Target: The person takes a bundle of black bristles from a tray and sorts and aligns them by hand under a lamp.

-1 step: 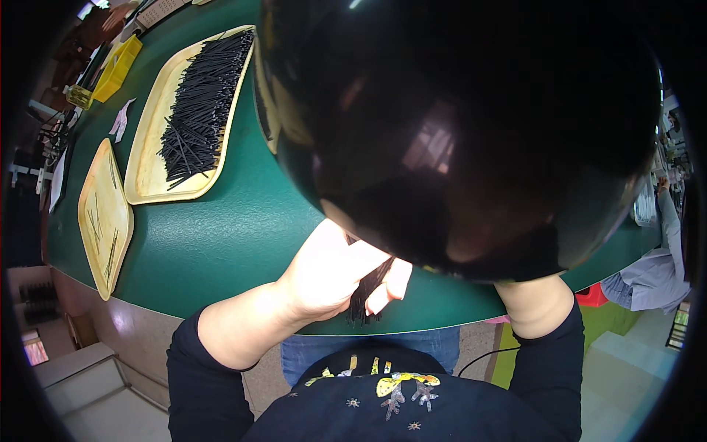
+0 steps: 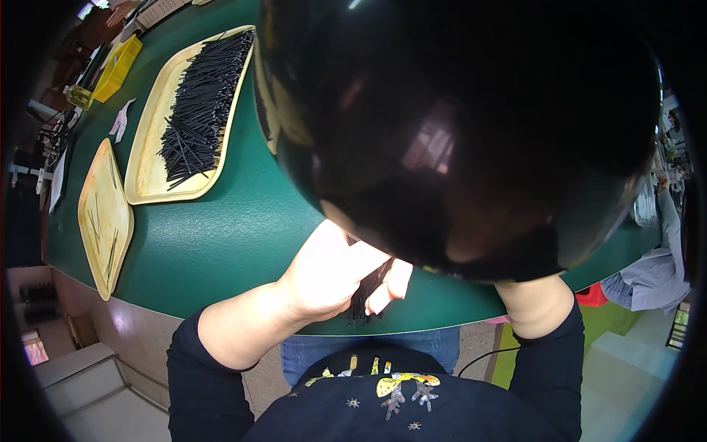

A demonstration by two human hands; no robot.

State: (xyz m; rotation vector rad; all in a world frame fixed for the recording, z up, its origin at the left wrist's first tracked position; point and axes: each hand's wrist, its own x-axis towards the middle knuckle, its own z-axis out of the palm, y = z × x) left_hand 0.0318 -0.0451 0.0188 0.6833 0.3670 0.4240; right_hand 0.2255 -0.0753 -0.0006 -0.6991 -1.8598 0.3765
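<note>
My left hand [image 2: 331, 269] is closed around a bundle of thin black rods [image 2: 362, 302], whose lower ends stick out below the fingers near the table's front edge. A large, glossy black rounded object [image 2: 471, 132] fills the upper right of the view and hides the upper part of the bundle. My right hand goes in behind this object; only its wrist [image 2: 537, 302] shows, so the fingers are hidden. At the left, a cream tray [image 2: 147, 162] holds a thick pile of similar black rods [image 2: 202, 103].
A smaller cream tray [image 2: 96, 191] with a few thin strands lies left of the big one on the green table [image 2: 213, 243]. Beyond are a pinkish scrap [image 2: 121, 120] and a yellow bin [image 2: 118, 68]. Another person's grey clothing [image 2: 652, 276] shows at far right.
</note>
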